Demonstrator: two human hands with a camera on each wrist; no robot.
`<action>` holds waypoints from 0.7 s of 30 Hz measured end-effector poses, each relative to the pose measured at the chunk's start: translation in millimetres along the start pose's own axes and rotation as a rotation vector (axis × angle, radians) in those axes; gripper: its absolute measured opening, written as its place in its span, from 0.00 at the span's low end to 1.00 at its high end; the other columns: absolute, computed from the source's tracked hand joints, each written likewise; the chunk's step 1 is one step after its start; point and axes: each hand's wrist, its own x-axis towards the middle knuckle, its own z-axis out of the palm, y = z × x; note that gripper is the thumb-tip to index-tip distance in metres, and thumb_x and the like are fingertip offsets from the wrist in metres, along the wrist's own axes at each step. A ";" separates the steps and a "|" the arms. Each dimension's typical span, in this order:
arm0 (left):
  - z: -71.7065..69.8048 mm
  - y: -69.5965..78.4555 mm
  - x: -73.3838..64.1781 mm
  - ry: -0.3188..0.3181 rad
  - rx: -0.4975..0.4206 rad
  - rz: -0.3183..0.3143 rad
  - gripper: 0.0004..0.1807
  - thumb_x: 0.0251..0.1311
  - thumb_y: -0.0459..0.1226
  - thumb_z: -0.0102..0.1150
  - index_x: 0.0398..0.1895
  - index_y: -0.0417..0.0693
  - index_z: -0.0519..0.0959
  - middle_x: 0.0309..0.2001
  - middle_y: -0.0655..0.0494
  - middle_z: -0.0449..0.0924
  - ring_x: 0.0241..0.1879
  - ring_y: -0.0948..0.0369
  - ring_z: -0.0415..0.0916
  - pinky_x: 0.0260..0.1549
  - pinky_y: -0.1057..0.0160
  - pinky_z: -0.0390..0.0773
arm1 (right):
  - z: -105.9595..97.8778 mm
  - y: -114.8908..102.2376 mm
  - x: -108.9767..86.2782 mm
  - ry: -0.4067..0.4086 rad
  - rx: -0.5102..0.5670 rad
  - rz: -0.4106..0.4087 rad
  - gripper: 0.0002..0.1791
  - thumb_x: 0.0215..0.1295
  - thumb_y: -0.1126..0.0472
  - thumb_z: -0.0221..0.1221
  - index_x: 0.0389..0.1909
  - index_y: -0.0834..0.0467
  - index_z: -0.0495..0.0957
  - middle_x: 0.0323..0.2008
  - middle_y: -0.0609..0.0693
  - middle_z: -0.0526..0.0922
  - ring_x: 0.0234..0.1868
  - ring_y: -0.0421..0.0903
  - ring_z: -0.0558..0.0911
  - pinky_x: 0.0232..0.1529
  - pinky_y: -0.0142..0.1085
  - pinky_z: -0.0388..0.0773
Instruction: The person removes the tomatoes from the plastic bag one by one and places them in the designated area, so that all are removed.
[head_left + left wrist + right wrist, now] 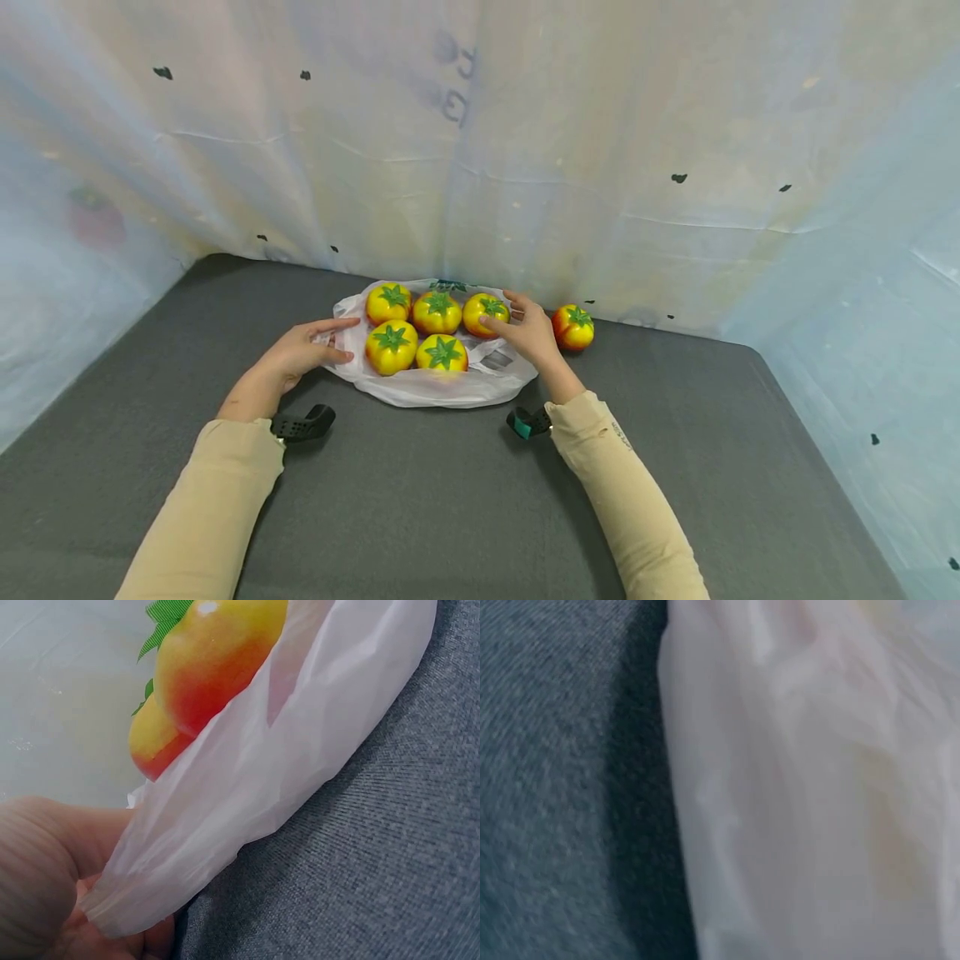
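Clearly, the white plastic bag (420, 392) lies on the far part of the dark table (420, 500), near the hanging sheet (540, 125). Its mouth faces upward, and its long axis runs from left to right, with a printed dark green mark (447, 286) at the far rim. Inside it sit five yellow-red fruits (392, 347), three in the far row and two in the near row. They are placed close, probably because the bag is shallow and its low walls gather them.

The two hands are well apart, one at each end of the bag. The left hand (298, 352) has its thumb and forefinger stretched apart at the left rim, it seems in order to keep the mouth wide. In the left wrist view the plastic covers part of its fingers, so I cannot tell if they pinch it. The right hand (531, 332) is around the right side of the far right fruit, with the thumb over it; whether it grips this fruit or only rests there, I cannot tell.

The fruits are round, without a plain long axis, and their green leaf crowns (442, 353) point up. A sixth fruit (572, 327) stands on the table to the right, outside the bag, also crown upward.
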 end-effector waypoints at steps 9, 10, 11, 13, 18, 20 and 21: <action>-0.7 -1.2 0.1 -0.002 0.012 0.018 0.37 0.59 0.36 0.61 0.73 0.48 0.59 0.75 0.35 0.35 0.73 0.37 0.37 0.67 0.35 0.47 | 7.8 1.2 1.2 0.024 0.004 -0.001 0.37 0.59 0.52 0.66 0.68 0.56 0.66 0.66 0.61 0.69 0.63 0.57 0.72 0.61 0.47 0.72; -0.5 -1.2 0.2 -0.002 0.011 0.017 0.37 0.60 0.36 0.60 0.72 0.48 0.59 0.75 0.35 0.35 0.73 0.37 0.37 0.67 0.35 0.47 | 8.3 0.8 1.0 0.027 0.002 0.000 0.36 0.59 0.52 0.66 0.67 0.56 0.66 0.65 0.61 0.69 0.63 0.57 0.72 0.61 0.47 0.72; -0.6 -1.1 0.1 -0.002 0.012 0.017 0.37 0.60 0.36 0.61 0.73 0.48 0.59 0.75 0.34 0.35 0.73 0.37 0.37 0.67 0.35 0.47 | 8.9 0.5 0.8 0.031 -0.001 0.003 0.36 0.58 0.53 0.66 0.67 0.56 0.66 0.65 0.60 0.69 0.63 0.57 0.72 0.61 0.47 0.72; -0.7 -1.2 0.3 -0.002 0.014 0.016 0.37 0.60 0.36 0.61 0.73 0.48 0.59 0.75 0.34 0.35 0.73 0.37 0.37 0.67 0.36 0.47 | 10.3 0.4 0.6 0.041 -0.017 0.010 0.35 0.58 0.53 0.66 0.66 0.56 0.68 0.64 0.60 0.71 0.62 0.57 0.73 0.60 0.47 0.73; -0.6 -1.5 0.5 -0.004 0.016 0.022 0.38 0.59 0.36 0.61 0.73 0.48 0.59 0.75 0.34 0.35 0.73 0.36 0.35 0.67 0.35 0.46 | 12.3 2.0 -0.7 0.070 -0.045 0.026 0.34 0.57 0.54 0.67 0.64 0.57 0.70 0.60 0.60 0.74 0.58 0.55 0.76 0.56 0.46 0.76; -0.9 -1.4 0.2 -0.007 0.013 0.024 0.38 0.59 0.36 0.61 0.73 0.48 0.58 0.75 0.34 0.34 0.73 0.36 0.35 0.67 0.35 0.45 | 12.9 2.7 -0.8 0.079 -0.044 0.024 0.34 0.57 0.54 0.67 0.64 0.57 0.70 0.60 0.60 0.74 0.58 0.55 0.77 0.55 0.46 0.77; -1.2 -1.5 -0.1 -0.009 0.013 0.025 0.38 0.59 0.36 0.61 0.73 0.49 0.58 0.75 0.34 0.34 0.73 0.36 0.34 0.67 0.34 0.45 | 13.3 3.0 -0.8 0.080 -0.042 0.022 0.34 0.57 0.54 0.67 0.64 0.58 0.70 0.60 0.60 0.74 0.58 0.55 0.76 0.56 0.46 0.76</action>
